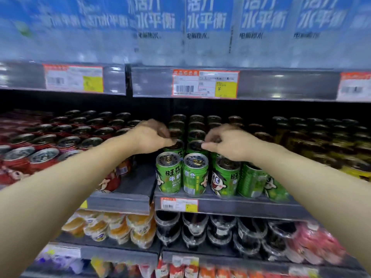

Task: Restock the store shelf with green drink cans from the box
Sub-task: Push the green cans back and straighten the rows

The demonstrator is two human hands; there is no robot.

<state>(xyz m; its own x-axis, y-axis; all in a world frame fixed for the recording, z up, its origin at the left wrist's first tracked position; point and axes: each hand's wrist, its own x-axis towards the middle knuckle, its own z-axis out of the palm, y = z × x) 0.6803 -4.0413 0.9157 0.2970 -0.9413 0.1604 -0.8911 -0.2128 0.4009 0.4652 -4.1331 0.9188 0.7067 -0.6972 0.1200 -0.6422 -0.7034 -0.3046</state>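
Both arms reach to the middle of the frame, over the green cans that stand upright in rows on the middle shelf. The left hand is above the second can of the left green row, and its fingers are curled down onto the top of that can; they seem to pinch its rim. The right hand is above the third row, its curled fingers on a can top, the thumb pointing left toward the neighbour can. Red cans fill the shelf at left, yellow cans at right. A price tag sits on the shelf edge under the green cans. The box is not visible.
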